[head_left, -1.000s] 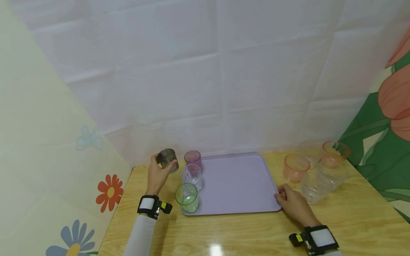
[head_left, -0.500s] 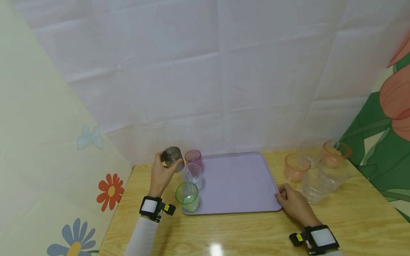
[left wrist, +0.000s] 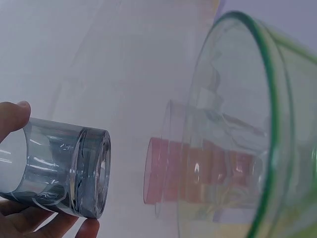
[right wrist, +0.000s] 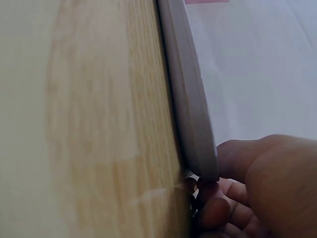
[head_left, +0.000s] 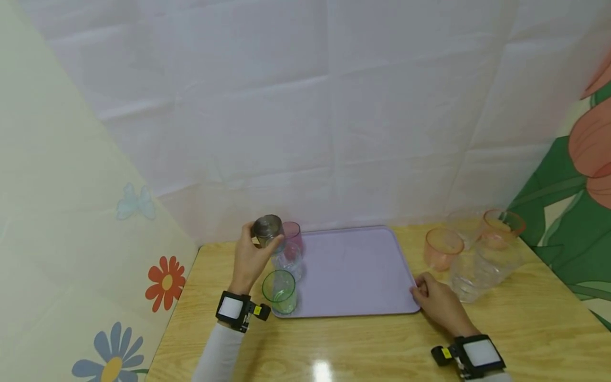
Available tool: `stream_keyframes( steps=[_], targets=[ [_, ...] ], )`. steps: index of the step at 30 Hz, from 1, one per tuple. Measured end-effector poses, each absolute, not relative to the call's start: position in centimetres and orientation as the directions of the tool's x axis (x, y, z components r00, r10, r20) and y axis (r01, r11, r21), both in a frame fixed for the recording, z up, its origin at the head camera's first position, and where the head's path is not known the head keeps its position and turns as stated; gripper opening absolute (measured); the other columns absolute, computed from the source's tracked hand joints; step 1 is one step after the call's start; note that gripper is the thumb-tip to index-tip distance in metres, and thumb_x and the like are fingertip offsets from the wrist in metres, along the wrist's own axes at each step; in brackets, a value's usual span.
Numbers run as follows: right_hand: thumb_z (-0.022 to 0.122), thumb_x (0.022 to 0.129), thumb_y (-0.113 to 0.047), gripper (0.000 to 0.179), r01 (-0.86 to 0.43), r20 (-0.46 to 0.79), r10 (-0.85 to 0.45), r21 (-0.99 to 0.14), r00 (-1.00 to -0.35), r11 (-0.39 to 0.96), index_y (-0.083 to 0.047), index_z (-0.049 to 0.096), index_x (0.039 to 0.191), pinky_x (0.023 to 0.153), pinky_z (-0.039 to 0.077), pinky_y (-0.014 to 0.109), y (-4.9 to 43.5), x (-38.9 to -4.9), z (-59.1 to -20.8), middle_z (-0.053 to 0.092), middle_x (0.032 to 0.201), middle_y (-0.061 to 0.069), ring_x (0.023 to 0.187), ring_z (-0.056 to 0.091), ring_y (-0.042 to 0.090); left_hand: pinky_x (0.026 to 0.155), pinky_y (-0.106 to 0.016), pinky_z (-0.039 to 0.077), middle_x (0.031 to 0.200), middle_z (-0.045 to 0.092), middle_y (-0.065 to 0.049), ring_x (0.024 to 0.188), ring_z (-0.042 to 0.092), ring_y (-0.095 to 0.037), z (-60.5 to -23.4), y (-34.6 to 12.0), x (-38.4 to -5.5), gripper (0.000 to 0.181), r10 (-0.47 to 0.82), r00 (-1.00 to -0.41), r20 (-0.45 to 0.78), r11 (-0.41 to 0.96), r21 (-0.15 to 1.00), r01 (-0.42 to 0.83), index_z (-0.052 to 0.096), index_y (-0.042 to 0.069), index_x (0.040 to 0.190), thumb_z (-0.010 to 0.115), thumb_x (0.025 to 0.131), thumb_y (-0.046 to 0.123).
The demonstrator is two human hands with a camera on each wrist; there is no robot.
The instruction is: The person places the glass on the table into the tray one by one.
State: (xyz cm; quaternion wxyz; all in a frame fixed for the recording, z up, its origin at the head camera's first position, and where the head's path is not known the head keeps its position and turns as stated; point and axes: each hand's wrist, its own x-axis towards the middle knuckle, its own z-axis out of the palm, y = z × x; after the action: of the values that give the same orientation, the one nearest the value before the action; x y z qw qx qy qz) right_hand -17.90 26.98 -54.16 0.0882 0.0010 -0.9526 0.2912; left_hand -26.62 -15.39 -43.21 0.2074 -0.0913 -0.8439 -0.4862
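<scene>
My left hand (head_left: 251,260) grips a smoky grey glass (left wrist: 59,168) between thumb and fingers, above the table by the tray's left side. Just right of it in the head view, a pink glass (head_left: 293,233), a clear glass (head_left: 292,262) and a green-rimmed glass (head_left: 281,297) line the left edge of the lilac tray (head_left: 353,273). The grey glass overlaps the pink one in this view. At the tray's near right corner, my right hand (head_left: 441,305) pinches the rim, thumb on top and fingers curled at the edge, as the right wrist view shows.
Right of the tray on the wooden table (head_left: 305,347), an orange glass (head_left: 441,254) stands beside several clear glasses (head_left: 470,276) and another orange-rimmed glass (head_left: 501,228). A white cloth (head_left: 267,132) hangs behind the table, with printed flower panels at both sides.
My left hand has moved right and slightly up with the grey glass, from the table's left side to in front of the pink glass. The right hand and tray stay put.
</scene>
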Motion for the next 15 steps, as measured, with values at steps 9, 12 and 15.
stream_keyframes(
  steps=[9,12,15],
  targets=[
    [0.063,0.091,-0.018,0.019,-0.061,0.174,0.047,-0.563,-0.984,0.824,-0.003,0.057,0.101,0.055,0.034,0.024,26.9,-17.9,-54.0,0.053,0.073,-0.001,0.061,0.046,0.010,0.062,-0.026,0.051,0.115,0.063,-0.007,0.090,0.060,-0.018,-43.0,-13.6,-26.4,0.074,-0.027,-0.894,0.448,0.497,0.782,0.377,0.048,0.009,0.131,0.080,0.077,0.048],
    [0.063,0.091,-0.018,0.019,-0.061,0.176,0.047,-0.561,-0.983,0.825,-0.003,0.058,0.101,0.054,0.034,0.024,26.9,-17.9,-54.0,0.053,0.072,-0.001,0.060,0.046,0.010,0.061,-0.025,0.050,0.113,0.064,-0.007,0.088,0.059,-0.018,-42.9,-13.1,-26.4,0.073,-0.018,-0.893,0.450,0.493,0.781,0.384,0.049,0.009,0.130,0.081,0.076,0.047],
    [0.064,0.091,-0.018,0.019,-0.063,0.182,0.047,-0.557,-0.982,0.828,-0.003,0.058,0.101,0.055,0.035,0.024,27.0,-17.8,-54.0,0.054,0.072,-0.001,0.061,0.046,0.010,0.061,-0.025,0.051,0.112,0.064,-0.007,0.087,0.060,-0.018,-42.9,-12.6,-26.5,0.073,-0.009,-0.890,0.457,0.490,0.778,0.394,0.049,0.009,0.129,0.081,0.076,0.047]
  ],
)
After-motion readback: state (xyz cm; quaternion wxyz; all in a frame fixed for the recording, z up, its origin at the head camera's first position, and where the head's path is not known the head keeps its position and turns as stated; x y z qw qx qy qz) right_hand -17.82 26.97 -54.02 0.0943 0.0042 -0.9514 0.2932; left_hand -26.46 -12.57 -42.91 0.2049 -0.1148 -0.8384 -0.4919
